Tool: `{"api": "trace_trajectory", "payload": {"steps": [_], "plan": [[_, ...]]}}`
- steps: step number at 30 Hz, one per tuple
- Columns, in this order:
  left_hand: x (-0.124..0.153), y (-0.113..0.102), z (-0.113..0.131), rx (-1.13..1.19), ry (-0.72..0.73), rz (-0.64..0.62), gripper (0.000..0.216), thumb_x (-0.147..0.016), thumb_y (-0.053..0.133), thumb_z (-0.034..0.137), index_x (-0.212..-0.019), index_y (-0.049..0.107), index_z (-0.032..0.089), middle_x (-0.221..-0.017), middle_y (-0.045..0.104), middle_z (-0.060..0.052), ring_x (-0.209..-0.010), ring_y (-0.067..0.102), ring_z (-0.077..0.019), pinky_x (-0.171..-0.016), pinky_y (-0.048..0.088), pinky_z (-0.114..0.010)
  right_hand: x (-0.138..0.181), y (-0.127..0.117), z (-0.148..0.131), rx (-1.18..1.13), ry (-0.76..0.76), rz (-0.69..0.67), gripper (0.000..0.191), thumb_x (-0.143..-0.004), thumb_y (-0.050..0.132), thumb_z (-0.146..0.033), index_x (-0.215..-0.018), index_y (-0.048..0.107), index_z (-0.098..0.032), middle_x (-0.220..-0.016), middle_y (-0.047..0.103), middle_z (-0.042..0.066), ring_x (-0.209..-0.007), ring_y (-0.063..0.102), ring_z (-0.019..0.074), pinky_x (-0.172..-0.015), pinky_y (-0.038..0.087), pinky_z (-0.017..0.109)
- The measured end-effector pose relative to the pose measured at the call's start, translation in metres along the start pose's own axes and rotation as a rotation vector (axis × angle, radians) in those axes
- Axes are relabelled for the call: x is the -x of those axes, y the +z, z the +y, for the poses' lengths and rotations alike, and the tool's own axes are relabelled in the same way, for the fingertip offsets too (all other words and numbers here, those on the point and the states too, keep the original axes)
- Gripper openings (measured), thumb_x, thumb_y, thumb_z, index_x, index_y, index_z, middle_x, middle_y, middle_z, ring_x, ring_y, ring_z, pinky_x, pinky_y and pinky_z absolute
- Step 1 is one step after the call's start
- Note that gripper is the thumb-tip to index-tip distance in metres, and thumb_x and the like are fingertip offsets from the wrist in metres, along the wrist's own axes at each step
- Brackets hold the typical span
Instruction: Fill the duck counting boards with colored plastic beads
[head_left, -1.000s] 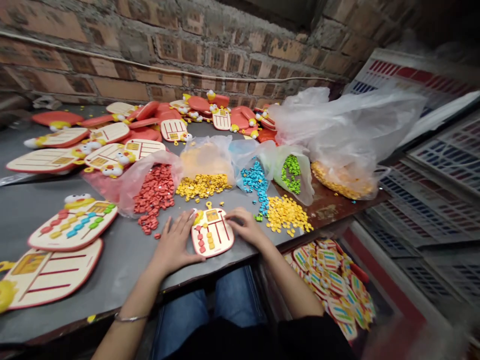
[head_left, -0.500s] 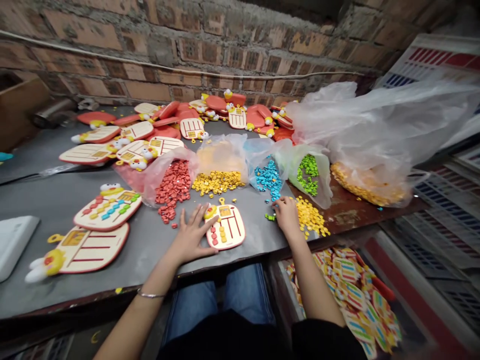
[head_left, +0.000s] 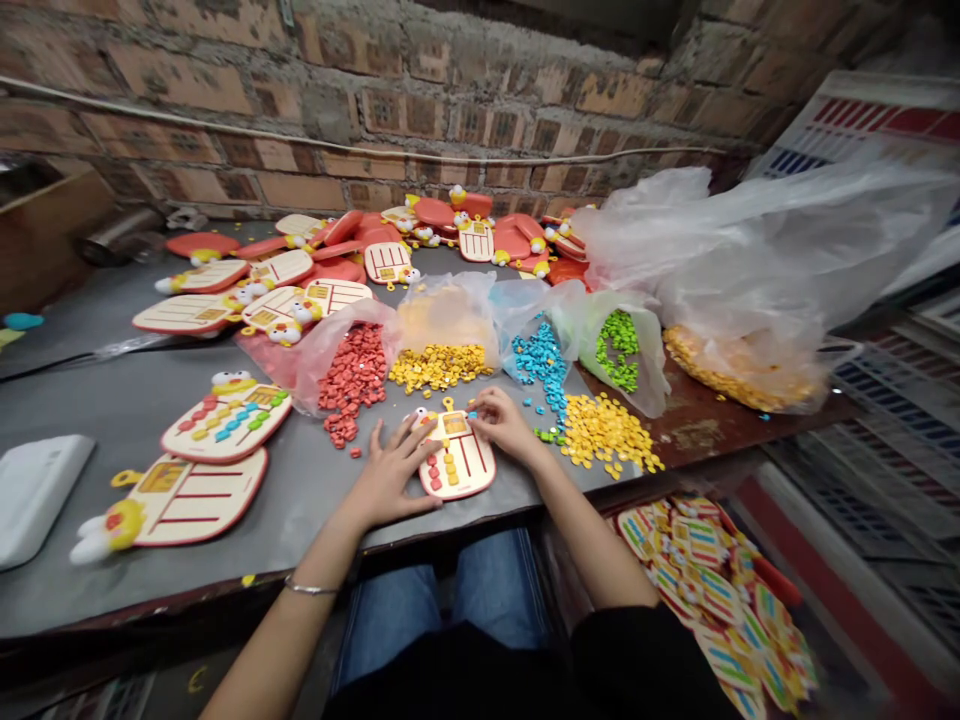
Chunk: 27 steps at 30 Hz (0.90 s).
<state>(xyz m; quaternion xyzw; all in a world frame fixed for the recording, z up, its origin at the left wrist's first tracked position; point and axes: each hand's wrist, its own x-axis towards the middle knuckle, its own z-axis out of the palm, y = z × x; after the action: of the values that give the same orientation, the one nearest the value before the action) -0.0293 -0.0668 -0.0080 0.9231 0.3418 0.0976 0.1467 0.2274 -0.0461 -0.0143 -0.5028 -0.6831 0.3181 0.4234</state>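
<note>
Soft light, seemingly from overhead, leaves faint sheen on the counter [head_left: 307,475]; crates [head_left: 847,490] far right look dim, stretched, blurred.

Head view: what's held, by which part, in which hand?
Right hand seems to pinch a blue piece; its gripped part is too small to tell. Left hand braces the board at its left edge.
</note>
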Motion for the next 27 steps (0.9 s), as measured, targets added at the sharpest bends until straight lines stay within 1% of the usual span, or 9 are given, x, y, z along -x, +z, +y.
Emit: {"api": "trace_trajectory", "payload": {"steps": [2, 4, 7, 10, 15, 19, 21, 25, 27], "plan": [[0.000, 0.001, 0.000, 0.005, 0.002, 0.006, 0.078, -0.076, 0.058, 0.070, -0.140, 0.043, 0.028, -0.156, 0.029, -0.009, -0.145, 0.014, -0.0359, -0.111, -0.010, -0.063, -0.004, 0.003, 0.005, 0.105, -0.020, -0.034, 0.007, -0.081, 0.066, -0.020, -0.087, 0.069, -0.016, -0.087, 0.054, 0.002, -0.068, 0.053, 0.0109, -0.063, 0.047, 0.025], [0.000, 0.002, -0.001, 0.018, -0.010, 0.013, 0.086, -0.075, 0.059, 0.070, -0.144, 0.036, 0.026, -0.155, 0.029, -0.010, -0.145, 0.015, -0.0360, -0.111, -0.012, -0.062, -0.005, 0.006, 0.010, 0.236, -0.068, -0.042, 0.008, -0.083, 0.064, -0.016, -0.088, 0.070, -0.017, -0.083, 0.056, 0.002, -0.074, 0.055, 0.0136, -0.070, 0.047, 0.028], [0.000, 0.003, -0.001, 0.032, -0.035, 0.016, 0.097, -0.073, 0.060, 0.070, -0.150, 0.024, 0.025, -0.155, 0.029, -0.012, -0.145, 0.016, -0.0362, -0.111, -0.012, -0.061, -0.001, 0.010, 0.017, 0.423, -0.143, 0.017, 0.011, -0.086, 0.061, -0.015, -0.091, 0.071, -0.018, -0.089, 0.058, 0.006, -0.088, 0.055, 0.0189, -0.080, 0.046, 0.033], [0.000, 0.004, -0.001, 0.025, -0.050, 0.009, 0.099, -0.072, 0.062, 0.069, -0.151, 0.022, 0.025, -0.156, 0.028, -0.012, -0.145, 0.017, -0.0359, -0.111, -0.011, -0.061, 0.005, 0.015, 0.018, 0.536, -0.188, 0.049, 0.017, -0.088, 0.059, -0.014, -0.099, 0.071, -0.019, -0.095, 0.060, 0.008, -0.092, 0.053, 0.0213, -0.081, 0.046, 0.034], [0.000, 0.004, -0.001, 0.006, -0.042, -0.009, 0.095, -0.074, 0.060, 0.070, -0.151, 0.024, 0.027, -0.156, 0.027, -0.010, -0.145, 0.014, -0.0346, -0.110, -0.010, -0.061, 0.011, 0.017, 0.003, 0.711, -0.195, 0.010, 0.024, -0.091, 0.053, -0.012, -0.107, 0.069, -0.019, -0.101, 0.063, 0.010, -0.094, 0.051, 0.0229, -0.082, 0.046, 0.035], [0.000, 0.004, -0.001, -0.005, -0.044, -0.002, 0.096, -0.074, 0.059, 0.072, -0.151, 0.023, 0.028, -0.156, 0.028, -0.010, -0.145, 0.016, -0.0341, -0.111, -0.005, -0.061, 0.023, 0.018, -0.013, 0.894, -0.162, -0.042, 0.030, -0.091, 0.053, -0.012, -0.117, 0.065, -0.017, -0.121, 0.060, 0.015, -0.105, 0.048, 0.0284, -0.082, 0.044, 0.040], [0.000, 0.005, 0.000, -0.014, -0.054, 0.008, 0.098, -0.073, 0.059, 0.072, -0.151, 0.023, 0.027, -0.156, 0.026, -0.011, -0.145, 0.017, -0.0345, -0.112, -0.001, -0.060, 0.031, 0.019, -0.015, 0.880, -0.153, -0.032, 0.030, -0.090, 0.053, -0.011, -0.116, 0.066, -0.018, -0.121, 0.060, 0.015, -0.105, 0.048, 0.0286, -0.081, 0.044, 0.040], [0.001, 0.007, 0.001, -0.041, -0.095, 0.034, 0.099, -0.070, 0.062, 0.072, -0.150, 0.029, 0.023, -0.159, 0.016, -0.015, -0.144, 0.017, -0.0368, -0.112, 0.006, -0.059, 0.041, 0.021, -0.005, 0.674, -0.189, 0.052, 0.023, -0.091, 0.052, -0.012, -0.103, 0.071, -0.020, -0.099, 0.064, 0.011, -0.093, 0.051, 0.0245, -0.079, 0.046, 0.037], [0.001, 0.007, 0.001, -0.051, -0.099, 0.033, 0.098, -0.069, 0.063, 0.071, -0.148, 0.033, 0.022, -0.159, 0.014, -0.016, -0.144, 0.017, -0.0374, -0.111, 0.008, -0.059, 0.040, 0.023, -0.001, 0.564, -0.219, 0.063, 0.021, -0.091, 0.053, -0.013, -0.098, 0.072, -0.020, -0.092, 0.064, 0.010, -0.089, 0.052, 0.0231, -0.078, 0.047, 0.036]]}}
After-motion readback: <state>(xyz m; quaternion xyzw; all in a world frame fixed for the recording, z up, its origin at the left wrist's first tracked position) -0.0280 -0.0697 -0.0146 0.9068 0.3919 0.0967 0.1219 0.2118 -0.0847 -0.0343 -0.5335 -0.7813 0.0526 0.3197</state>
